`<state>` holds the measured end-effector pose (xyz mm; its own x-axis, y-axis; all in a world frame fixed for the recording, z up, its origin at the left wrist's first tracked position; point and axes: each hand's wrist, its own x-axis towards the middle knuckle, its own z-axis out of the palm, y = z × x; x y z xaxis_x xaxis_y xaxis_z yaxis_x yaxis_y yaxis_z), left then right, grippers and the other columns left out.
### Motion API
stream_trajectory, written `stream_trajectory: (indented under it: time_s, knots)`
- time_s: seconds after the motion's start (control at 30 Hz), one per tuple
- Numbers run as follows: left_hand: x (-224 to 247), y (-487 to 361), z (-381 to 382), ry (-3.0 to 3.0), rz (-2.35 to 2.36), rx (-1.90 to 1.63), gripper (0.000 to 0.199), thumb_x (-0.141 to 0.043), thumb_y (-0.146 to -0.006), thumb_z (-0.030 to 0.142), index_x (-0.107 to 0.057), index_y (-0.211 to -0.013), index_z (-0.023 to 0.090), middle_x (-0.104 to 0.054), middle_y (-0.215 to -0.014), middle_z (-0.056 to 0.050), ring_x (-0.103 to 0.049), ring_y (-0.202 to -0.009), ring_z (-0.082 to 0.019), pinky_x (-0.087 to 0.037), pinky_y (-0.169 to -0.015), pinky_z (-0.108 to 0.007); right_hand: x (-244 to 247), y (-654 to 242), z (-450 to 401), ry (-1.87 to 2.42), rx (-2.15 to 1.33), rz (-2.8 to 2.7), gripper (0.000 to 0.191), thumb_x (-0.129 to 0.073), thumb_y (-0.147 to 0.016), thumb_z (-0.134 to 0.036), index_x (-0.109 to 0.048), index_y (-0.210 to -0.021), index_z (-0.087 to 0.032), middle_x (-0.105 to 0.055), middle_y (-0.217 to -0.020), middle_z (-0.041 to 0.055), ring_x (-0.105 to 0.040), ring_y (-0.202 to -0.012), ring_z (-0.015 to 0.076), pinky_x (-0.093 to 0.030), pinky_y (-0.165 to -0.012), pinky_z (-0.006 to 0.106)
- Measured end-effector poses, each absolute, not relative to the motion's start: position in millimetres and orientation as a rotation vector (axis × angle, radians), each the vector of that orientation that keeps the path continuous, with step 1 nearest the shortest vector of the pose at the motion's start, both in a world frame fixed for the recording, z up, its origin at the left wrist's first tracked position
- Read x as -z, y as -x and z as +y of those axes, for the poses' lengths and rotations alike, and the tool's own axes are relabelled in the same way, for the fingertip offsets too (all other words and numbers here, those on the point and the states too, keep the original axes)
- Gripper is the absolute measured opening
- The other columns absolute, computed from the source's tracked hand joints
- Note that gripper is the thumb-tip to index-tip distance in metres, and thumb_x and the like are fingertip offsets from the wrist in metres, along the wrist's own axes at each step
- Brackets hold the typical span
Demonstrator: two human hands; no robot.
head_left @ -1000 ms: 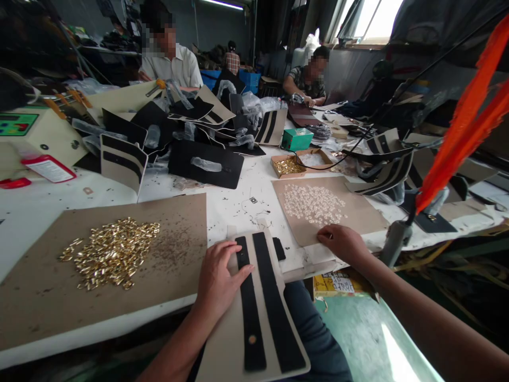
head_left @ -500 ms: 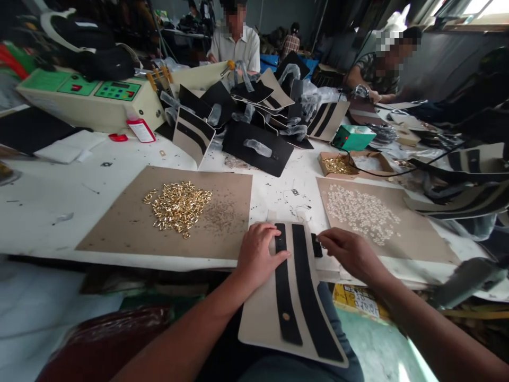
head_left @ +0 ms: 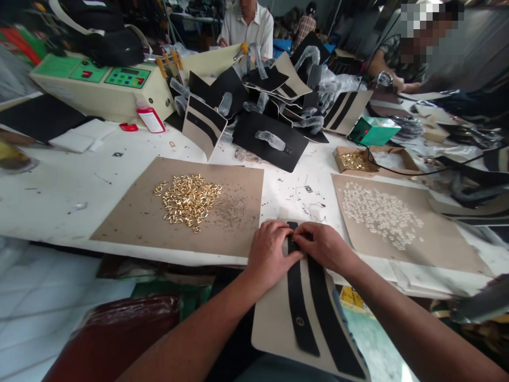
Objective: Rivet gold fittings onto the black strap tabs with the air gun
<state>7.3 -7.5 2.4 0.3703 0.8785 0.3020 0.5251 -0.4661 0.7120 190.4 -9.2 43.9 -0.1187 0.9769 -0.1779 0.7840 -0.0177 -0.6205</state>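
A beige panel with two black strips [head_left: 274, 323] lies tilted from the table's edge down onto my lap. My left hand [head_left: 270, 257] grips it near its upper left edge, thumb stretched over the left strip. Fingers bent together, my right hand [head_left: 324, 245] presses at the top of that same strip, close to my left fingertips. Whatever it pinches is too small and covered to make out. A small round metal fitting [head_left: 300, 321] sits near the strip's lower end.
Gold-coloured metal fittings [head_left: 193, 199] are heaped on cardboard at left; pale small rings [head_left: 379, 215] spread over cardboard at right. Behind stand a pile of black and beige panels [head_left: 270, 140], a red-and-white bottle [head_left: 151, 120] and a green box [head_left: 376, 130]. Two co-workers sit across the table.
My right hand has moved left from beside the panel's right edge onto the top of the left strip. My left hand keeps its hold. The view has shifted slightly.
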Motion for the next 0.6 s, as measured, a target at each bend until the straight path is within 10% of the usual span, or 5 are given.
stream_trajectory:
  time_s: [0.2,0.33,0.6]
  knots:
    - [-0.5,-7.7,-6.5,-2.141,1.220,-0.925,0.049,-0.095,-0.068,0.030,-0.069,-0.109,0.023,-0.070,-0.120,-0.009,-0.061,-0.121,-0.033,-0.051,-0.105,-0.053,-44.5,-188.5,-2.0,1.883,-0.949,-1.878,0.014,-0.065,-0.087,-0.031,-0.073,-0.078,-0.023,-0.070,-0.073,-0.0001,-0.061,-0.068,0.0181,-0.042,-0.063,0.030]
    - [-2.0,-8.1,-5.4,-2.157,1.210,-0.916,0.050,-0.095,-0.068,0.028,-0.068,-0.110,0.023,-0.070,-0.122,-0.008,-0.062,-0.120,-0.032,-0.051,-0.105,-0.052,-46.3,-199.7,-26.2,1.713,-0.912,-1.556,0.027,-0.062,-0.096,-0.042,-0.075,-0.108,-0.022,-0.072,-0.084,0.0019,-0.065,-0.074,0.0185,-0.049,-0.069,0.030]
    - [3.7,-8.9,7.9,-2.304,1.143,-0.979,0.039,-0.087,-0.080,0.029,-0.065,-0.111,0.024,-0.069,-0.123,-0.008,-0.062,-0.117,-0.032,-0.051,-0.104,-0.053,-29.1,-307.8,-182.0,1.983,-0.118,-0.757,0.053,-0.073,-0.086,-0.059,-0.071,-0.120,-0.019,-0.073,-0.096,0.0089,-0.069,-0.081,0.0244,-0.057,-0.074,0.037]
